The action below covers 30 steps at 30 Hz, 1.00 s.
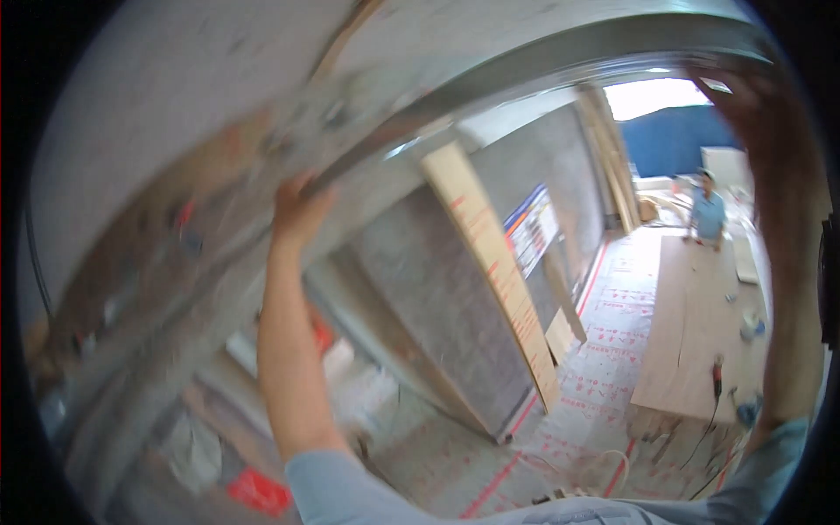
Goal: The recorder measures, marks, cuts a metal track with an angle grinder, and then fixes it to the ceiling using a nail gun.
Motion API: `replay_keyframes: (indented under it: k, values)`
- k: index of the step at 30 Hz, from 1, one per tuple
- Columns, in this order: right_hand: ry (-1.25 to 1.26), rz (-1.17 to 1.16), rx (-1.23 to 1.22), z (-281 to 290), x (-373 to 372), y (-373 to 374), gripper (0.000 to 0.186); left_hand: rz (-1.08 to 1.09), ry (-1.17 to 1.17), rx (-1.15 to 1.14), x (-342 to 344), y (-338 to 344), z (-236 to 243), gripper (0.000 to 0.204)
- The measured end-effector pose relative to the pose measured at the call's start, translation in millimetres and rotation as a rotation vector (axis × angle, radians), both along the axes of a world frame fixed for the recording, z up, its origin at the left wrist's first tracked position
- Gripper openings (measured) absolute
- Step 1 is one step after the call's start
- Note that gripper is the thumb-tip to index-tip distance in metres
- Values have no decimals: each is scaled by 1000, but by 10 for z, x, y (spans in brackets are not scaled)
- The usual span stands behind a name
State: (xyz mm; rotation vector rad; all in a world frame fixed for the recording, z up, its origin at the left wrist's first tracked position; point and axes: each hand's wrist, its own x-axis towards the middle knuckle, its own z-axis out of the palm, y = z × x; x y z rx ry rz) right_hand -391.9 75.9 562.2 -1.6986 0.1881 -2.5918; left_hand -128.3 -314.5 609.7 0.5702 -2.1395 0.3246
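Observation:
A long grey metal-looking bar (560,61) spans the view overhead, close under the white ceiling; the lens bends it into an arc. My left hand (299,214) is raised and closed around its left end. My right hand (744,96) reaches up to the bar near its right end, fingers apparently bent against its underside, dark and partly blurred. Beside the left hand runs a blurred wooden beam or ceiling frame (201,192). Its details, with small red and dark bits on it, are too smeared to make out.
A pale board (494,271) leans against the grey wall (420,306). On the right, a wooden worktable (691,315) carries a red-and-black tool (717,381) with a cord. A person in light blue (707,214) stands at its far end. Printed sheeting (604,350) covers the floor.

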Motion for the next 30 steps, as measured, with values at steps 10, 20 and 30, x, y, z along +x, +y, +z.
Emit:
replay_keyframes:
  k: [10, 20, 30]
  values:
    - [61, -341, 37, -244, -475, 496, 37, -356, 125, -35, -378, 684, -102, 44]
    - [64, -362, 50, -163, -221, 493, 42, -481, 124, -225, -575, 1540, -93, 43]
    - [79, -355, -28, -239, -128, 543, 48, -483, 169, -235, -513, 1624, -105, 49]
